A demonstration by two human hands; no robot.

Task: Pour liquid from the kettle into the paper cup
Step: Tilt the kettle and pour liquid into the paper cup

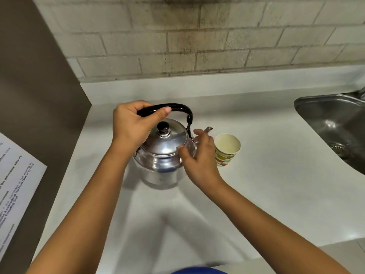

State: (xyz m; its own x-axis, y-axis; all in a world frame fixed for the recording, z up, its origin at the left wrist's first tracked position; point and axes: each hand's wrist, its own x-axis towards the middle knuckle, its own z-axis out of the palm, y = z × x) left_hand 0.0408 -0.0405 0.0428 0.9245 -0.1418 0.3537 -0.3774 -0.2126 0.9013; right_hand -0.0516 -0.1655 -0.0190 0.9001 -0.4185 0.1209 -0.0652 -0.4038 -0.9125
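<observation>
A shiny metal kettle [162,155] with a black knob on its lid stands on the white counter [276,194], its spout pointing right. My left hand [132,123] is closed around its black arched handle. My right hand [199,155] rests against the kettle's right side, fingers spread, between the kettle and the cup. A paper cup [226,149] with a coloured pattern stands upright just right of the spout, and its inside looks empty.
A steel sink [333,123] is set into the counter at the right. A brown panel [39,95] with a printed notice [15,175] borders the left. A brick wall [197,36] runs along the back.
</observation>
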